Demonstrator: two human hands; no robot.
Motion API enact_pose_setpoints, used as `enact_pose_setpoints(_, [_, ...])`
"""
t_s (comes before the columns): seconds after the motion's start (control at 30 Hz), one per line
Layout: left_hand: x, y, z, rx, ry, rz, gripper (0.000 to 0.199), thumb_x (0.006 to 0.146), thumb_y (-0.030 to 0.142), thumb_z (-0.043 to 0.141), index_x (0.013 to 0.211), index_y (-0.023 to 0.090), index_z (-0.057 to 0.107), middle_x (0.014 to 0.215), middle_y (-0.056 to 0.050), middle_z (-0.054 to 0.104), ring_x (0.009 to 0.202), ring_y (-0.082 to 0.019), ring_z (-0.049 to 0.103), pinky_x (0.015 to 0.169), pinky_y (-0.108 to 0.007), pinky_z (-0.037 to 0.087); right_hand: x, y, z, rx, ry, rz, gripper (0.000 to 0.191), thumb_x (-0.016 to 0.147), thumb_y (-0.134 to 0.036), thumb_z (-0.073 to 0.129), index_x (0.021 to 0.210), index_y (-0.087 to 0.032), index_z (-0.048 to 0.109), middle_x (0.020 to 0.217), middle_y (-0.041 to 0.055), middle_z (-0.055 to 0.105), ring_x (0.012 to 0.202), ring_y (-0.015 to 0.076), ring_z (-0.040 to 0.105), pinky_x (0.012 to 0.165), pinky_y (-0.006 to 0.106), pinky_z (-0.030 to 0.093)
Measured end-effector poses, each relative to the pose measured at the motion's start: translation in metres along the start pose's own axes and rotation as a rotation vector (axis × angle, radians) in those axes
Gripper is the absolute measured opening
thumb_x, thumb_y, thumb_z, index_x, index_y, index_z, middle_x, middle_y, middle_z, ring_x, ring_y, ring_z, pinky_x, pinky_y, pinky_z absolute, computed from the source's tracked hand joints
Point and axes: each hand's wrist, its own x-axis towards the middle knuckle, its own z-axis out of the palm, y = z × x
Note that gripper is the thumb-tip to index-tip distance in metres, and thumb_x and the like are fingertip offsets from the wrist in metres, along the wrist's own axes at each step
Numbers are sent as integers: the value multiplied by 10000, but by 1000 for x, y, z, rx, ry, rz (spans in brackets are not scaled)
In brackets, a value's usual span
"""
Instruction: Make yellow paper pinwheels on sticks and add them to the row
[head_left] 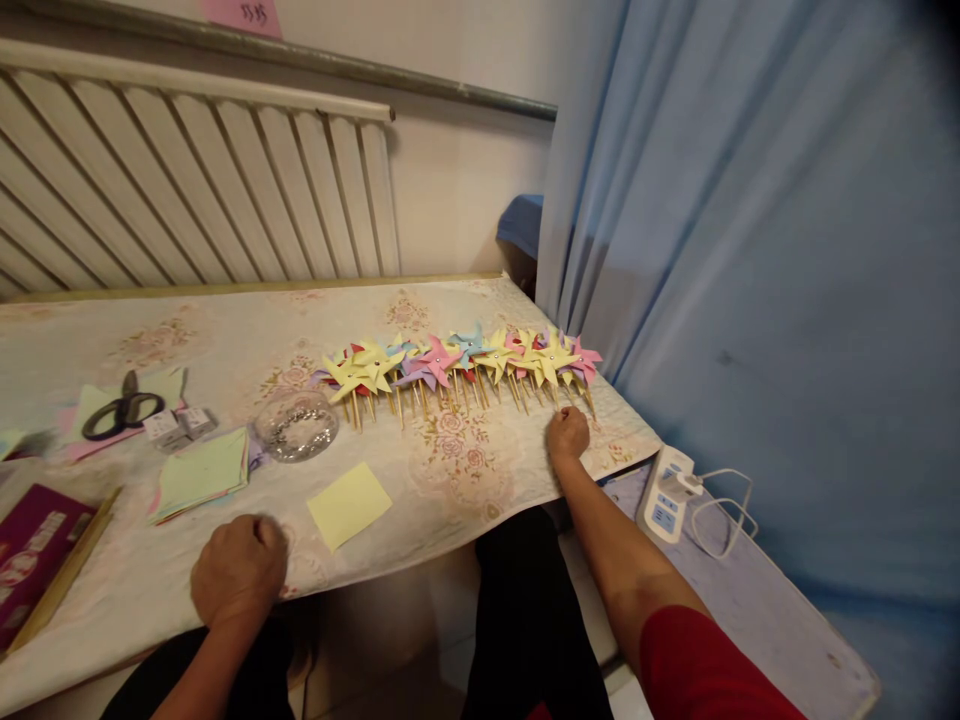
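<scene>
My left hand (240,568) rests closed near the table's front edge, below a stack of pastel paper squares (202,474); nothing shows in it. On the right, my right hand (568,435) is curled on the cloth by the stick ends of a row of paper pinwheels (439,362); whether it holds anything is hidden. The pinwheels are yellow, pink, blue and purple. Between my hands lies a single yellow square (349,506). A clear round dish (298,427) of small shiny pieces sits behind it.
Black scissors (124,408) lie on more paper at the left, beside small grey boxes (178,426). A purple box (41,550) and wooden sticks (64,570) are at the far left. A power strip (665,495) with a white cable stands right of the table (480,300).
</scene>
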Motion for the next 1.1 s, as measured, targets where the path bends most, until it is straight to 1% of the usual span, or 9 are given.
enact_pose_setpoints(0.2, [-1,1,-2,15,9,19,500,989,369,251,930,117,678,937,-182,659,796,-285,601,626,-357,347,-1,1,0,28,17,-13,199,878,-212,542,982,-131,691,976,153,690,903,261,608,793,335,412])
enact_pose_setpoints(0.37, [-1,0,0,26,40,36,460,984,362,277,914,135,670,917,-164,656,800,-281,600,643,-359,349,0,2,0,63,55,-4,189,882,-244,547,965,-132,675,964,154,696,900,259,610,806,336,417])
enact_pose_setpoints(0.53, [-1,-2,5,40,61,37,455,985,361,277,915,141,669,902,-151,647,790,-270,593,645,-354,356,1,3,-1,87,132,74,218,927,-312,497,887,-160,648,913,146,696,840,254,610,762,334,417])
enact_pose_setpoints(0.67, [-2,-2,8,22,81,34,438,982,357,289,919,148,669,913,-146,653,803,-270,595,654,-357,357,-3,5,-8,88,165,144,248,947,-305,446,842,-172,625,890,159,699,825,264,622,748,343,415])
enact_pose_setpoints(0.77, [-4,-1,7,22,95,41,431,982,334,289,923,139,669,939,-151,659,836,-271,599,690,-361,370,-12,6,-14,86,167,170,247,950,-297,435,847,-171,620,901,168,701,829,270,629,740,348,413])
enact_pose_setpoints(0.87, [-7,0,4,8,86,40,411,977,321,302,948,136,668,965,-152,662,861,-273,603,709,-363,372,-24,6,-19,83,151,165,239,947,-293,437,847,-173,617,892,163,702,824,266,629,731,346,413])
enact_pose_setpoints(0.97, [-10,1,3,-3,85,31,394,980,315,316,966,142,670,989,-149,660,908,-278,603,739,-373,379,-39,6,-23,79,119,124,234,943,-288,436,843,-180,617,884,146,703,820,257,620,734,342,410])
enact_pose_setpoints(1.1, [-12,1,6,-21,113,33,379,985,302,326,974,140,669,997,-150,656,943,-279,597,770,-378,379,-59,5,-27,62,47,48,219,930,-293,464,808,-192,614,838,116,698,758,235,593,710,328,390])
